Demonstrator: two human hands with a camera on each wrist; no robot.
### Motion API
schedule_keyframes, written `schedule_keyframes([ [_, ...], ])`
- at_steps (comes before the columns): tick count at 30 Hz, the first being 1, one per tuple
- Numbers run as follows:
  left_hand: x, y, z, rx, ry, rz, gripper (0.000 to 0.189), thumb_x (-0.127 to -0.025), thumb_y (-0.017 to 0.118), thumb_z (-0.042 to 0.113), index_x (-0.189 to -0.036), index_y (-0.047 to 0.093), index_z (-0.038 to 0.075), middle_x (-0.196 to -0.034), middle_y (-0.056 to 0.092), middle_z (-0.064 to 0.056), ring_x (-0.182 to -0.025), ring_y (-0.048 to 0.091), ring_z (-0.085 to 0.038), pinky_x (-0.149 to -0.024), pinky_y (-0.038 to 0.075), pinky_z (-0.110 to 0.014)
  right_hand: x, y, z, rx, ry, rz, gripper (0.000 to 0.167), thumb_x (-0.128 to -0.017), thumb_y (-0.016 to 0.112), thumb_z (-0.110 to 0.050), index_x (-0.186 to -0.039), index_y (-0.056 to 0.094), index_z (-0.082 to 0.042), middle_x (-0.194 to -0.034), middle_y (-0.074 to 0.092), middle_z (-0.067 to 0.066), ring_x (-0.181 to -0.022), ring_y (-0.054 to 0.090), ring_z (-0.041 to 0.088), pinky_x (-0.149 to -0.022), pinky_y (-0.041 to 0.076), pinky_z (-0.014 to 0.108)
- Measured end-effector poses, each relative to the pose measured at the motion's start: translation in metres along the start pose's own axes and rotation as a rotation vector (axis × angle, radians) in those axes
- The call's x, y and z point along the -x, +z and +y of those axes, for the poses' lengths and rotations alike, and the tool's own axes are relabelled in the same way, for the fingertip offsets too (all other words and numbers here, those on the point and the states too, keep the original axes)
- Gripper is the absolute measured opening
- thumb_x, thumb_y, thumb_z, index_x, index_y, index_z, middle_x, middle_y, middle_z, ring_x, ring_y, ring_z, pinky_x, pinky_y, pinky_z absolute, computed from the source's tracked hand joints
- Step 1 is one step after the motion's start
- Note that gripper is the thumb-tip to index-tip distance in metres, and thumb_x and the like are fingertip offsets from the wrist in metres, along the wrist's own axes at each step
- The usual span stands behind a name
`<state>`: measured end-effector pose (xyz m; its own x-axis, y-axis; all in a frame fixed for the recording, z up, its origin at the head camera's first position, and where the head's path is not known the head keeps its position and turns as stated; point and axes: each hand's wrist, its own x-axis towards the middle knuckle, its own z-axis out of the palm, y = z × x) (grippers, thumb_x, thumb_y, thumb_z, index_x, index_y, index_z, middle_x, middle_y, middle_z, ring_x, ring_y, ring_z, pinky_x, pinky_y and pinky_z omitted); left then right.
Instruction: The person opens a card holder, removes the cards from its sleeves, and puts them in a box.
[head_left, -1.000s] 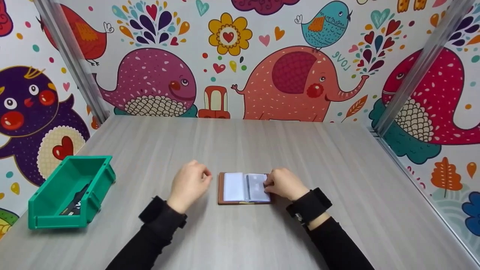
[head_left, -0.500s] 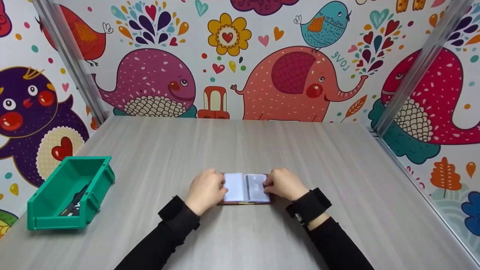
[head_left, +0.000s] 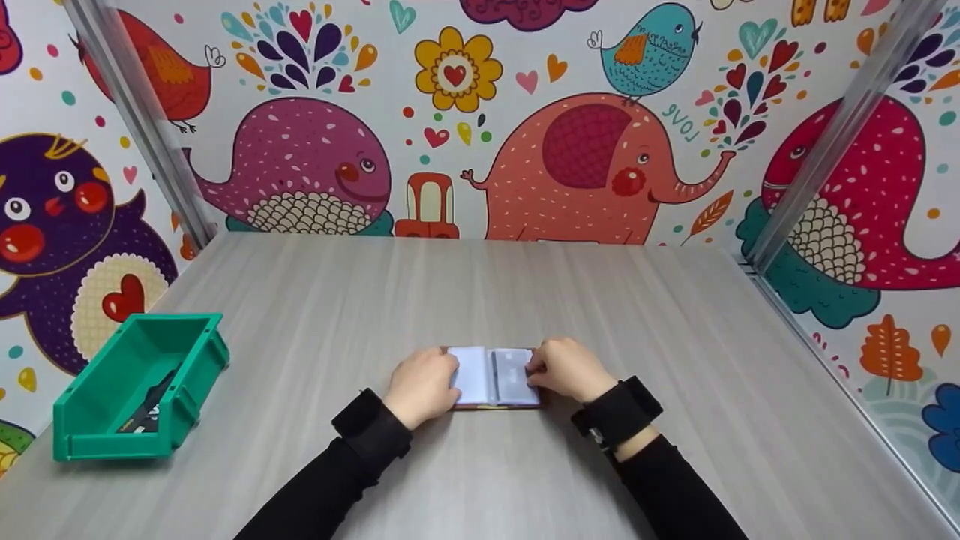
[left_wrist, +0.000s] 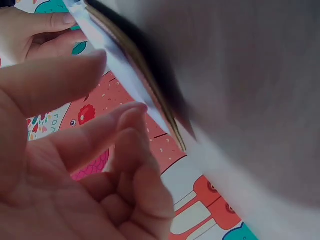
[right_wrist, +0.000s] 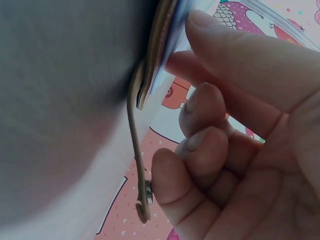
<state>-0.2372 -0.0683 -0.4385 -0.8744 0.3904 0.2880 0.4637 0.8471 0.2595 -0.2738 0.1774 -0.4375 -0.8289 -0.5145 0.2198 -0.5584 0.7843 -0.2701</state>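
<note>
A small brown card holder (head_left: 491,407) lies open on the table, showing a whitish left page (head_left: 471,375) and a clear plastic sleeve (head_left: 516,375) on the right. My left hand (head_left: 424,386) is at its left edge. In the left wrist view, that hand's thumb (left_wrist: 75,75) and index finger stand apart over the page, the index tip touching it. My right hand (head_left: 571,367) holds the right edge, its thumb (right_wrist: 225,45) and index tip close together at the sleeve. A strap with a metal snap (right_wrist: 149,191) sticks out beside the right fingers.
On the left stands a green open bin (head_left: 112,442) with a dark, card-like item (head_left: 146,412) inside. Patterned walls enclose the grey wood-look table (head_left: 480,285) at the back and sides, with metal posts (head_left: 154,127) at the corners.
My left hand has moved right from beside the card holder onto its left page. The right hand stays at the right edge, and the card holder lies where it was.
</note>
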Motion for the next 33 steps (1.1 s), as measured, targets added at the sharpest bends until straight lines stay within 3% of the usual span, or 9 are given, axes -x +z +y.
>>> schedule_keyframes([
  [16, -0.0025, 0.0043, 0.0015, -0.030, -0.002, -0.009, 0.018, -0.068, 0.076, 0.009, -0.072, 0.060, 0.002, -0.080, 0.059, -0.014, -0.073, 0.059, -0.033, -0.061, 0.049, -0.049, 0.0008, -0.0012, 0.0011, -0.021, 0.020, -0.014, 0.014, -0.073, 0.085, -0.011, -0.084, 0.078, -0.007, -0.079, 0.068, 0.002, -0.071, 0.060, 0.016, -0.067, 0.050, 0.036],
  [23, -0.0022, 0.0044, 0.0029, -0.031, -0.019, -0.016, 0.019, -0.069, 0.077, 0.010, -0.075, 0.062, 0.001, -0.081, 0.060, -0.014, -0.074, 0.059, -0.033, -0.062, 0.050, -0.049, -0.0004, 0.0017, 0.0022, 0.006, 0.007, 0.018, 0.015, -0.076, 0.083, -0.013, -0.086, 0.075, -0.007, -0.071, 0.056, -0.002, -0.065, 0.050, 0.014, -0.060, 0.043, 0.032],
  [33, -0.0028, 0.0020, 0.0044, -0.026, -0.047, -0.055, 0.020, -0.072, 0.079, 0.012, -0.077, 0.062, 0.001, -0.084, 0.059, -0.014, -0.076, 0.058, -0.031, -0.064, 0.050, -0.048, -0.0028, 0.0043, 0.0027, 0.036, 0.017, 0.025, 0.016, -0.079, 0.082, -0.010, -0.089, 0.072, -0.005, -0.069, 0.047, -0.002, -0.066, 0.045, 0.016, -0.061, 0.040, 0.033],
])
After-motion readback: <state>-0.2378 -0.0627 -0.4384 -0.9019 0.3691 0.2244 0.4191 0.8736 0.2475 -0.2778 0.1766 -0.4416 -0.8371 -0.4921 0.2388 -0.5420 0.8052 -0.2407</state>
